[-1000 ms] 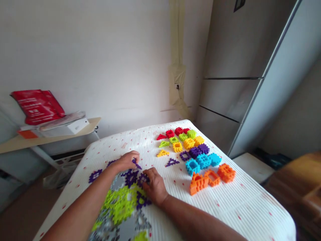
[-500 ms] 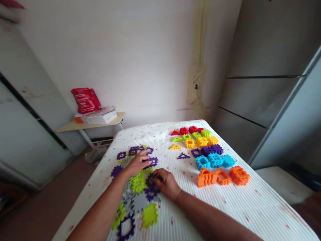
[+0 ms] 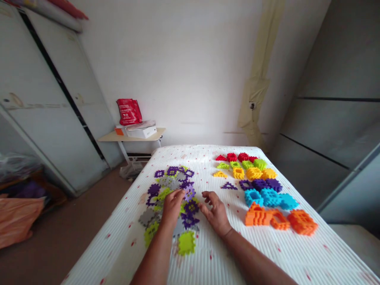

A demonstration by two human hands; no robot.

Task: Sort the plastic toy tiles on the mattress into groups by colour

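R hand (image 3: 216,211) has come off the loose pile (image 3: 162,194), fingers apart & empty; L hand (image 3: 172,204) fingers now clamp a purple tile (image 3: 189,193), left half of bed (image 3: 267,257).

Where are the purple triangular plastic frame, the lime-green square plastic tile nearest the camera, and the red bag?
Purple triangular plastic frame (image 3: 228,188), head view, lower bar.
Lime-green square plastic tile (image 3: 186,242), head view, middle of top face.
Red bag (image 3: 128,111), head view, front face.

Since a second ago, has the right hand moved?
Yes: the right hand has slid right, off the purple pieces, toward the orange blocks.
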